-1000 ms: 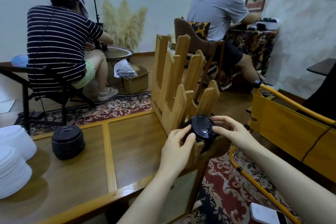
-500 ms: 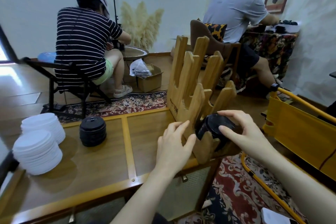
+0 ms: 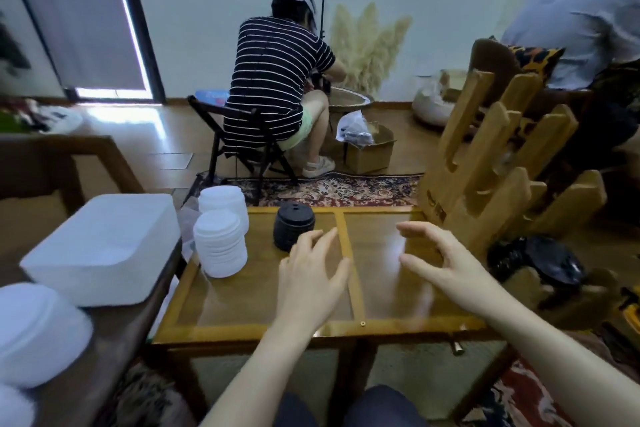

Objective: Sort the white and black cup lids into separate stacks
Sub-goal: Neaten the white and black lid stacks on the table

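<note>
L hand (image 3: 311,274) and R hand (image 3: 446,263) over counter (image 3: 242,308); fingers apart, empty; black lid stack (image 3: 293,230) far side, just past L hand; white lid stacks (image 3: 220,243) left; more black lids (image 3: 550,262) in wooden rack (image 3: 485,163). Lids prob light, thin, slick; pinch at rims.

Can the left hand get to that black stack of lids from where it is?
Probably yes. The left hand is open and empty, just in front of the black stack on the table, with nothing between them.
</note>
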A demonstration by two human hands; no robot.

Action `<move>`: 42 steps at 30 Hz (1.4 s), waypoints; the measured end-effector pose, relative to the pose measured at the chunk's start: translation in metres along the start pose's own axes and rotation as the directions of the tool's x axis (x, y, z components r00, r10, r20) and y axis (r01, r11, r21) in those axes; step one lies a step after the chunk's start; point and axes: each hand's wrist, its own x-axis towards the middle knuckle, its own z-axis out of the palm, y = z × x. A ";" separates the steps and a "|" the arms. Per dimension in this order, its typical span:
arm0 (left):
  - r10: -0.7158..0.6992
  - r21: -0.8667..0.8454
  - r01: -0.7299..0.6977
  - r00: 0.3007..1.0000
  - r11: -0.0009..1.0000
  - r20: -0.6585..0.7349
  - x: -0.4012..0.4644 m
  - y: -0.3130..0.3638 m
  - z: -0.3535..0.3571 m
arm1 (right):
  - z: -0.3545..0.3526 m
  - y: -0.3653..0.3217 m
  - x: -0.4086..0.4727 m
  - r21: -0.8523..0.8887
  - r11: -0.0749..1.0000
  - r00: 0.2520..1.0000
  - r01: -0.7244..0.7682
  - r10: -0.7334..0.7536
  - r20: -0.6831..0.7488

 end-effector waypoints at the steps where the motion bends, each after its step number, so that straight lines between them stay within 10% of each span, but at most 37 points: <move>1: -0.024 0.002 0.024 1.000 1.000 -0.005 -0.001 -0.009 -0.006 | 0.007 -0.002 0.005 0.026 1.000 1.000 -0.013 0.012 0.021; 14: -0.295 -0.071 0.287 0.944 0.955 -0.151 -0.016 -0.090 -0.070 | 0.109 -0.041 0.061 0.152 0.988 0.974 -0.001 -0.034 0.222; 31: -0.285 -0.025 0.297 0.884 0.955 -0.371 -0.111 -0.092 -0.156 | 0.184 -0.131 0.055 0.335 0.934 0.867 0.123 -0.266 0.422; 37: -0.289 0.049 0.412 0.714 0.910 -0.637 -0.177 -0.096 -0.208 | 0.209 -0.180 0.016 0.415 0.906 0.779 0.086 -0.320 0.539; 42: -0.724 -0.423 0.590 0.518 0.688 -0.456 -0.197 -0.121 -0.209 | 0.249 -0.207 -0.018 0.381 0.924 0.705 -0.038 -0.245 0.666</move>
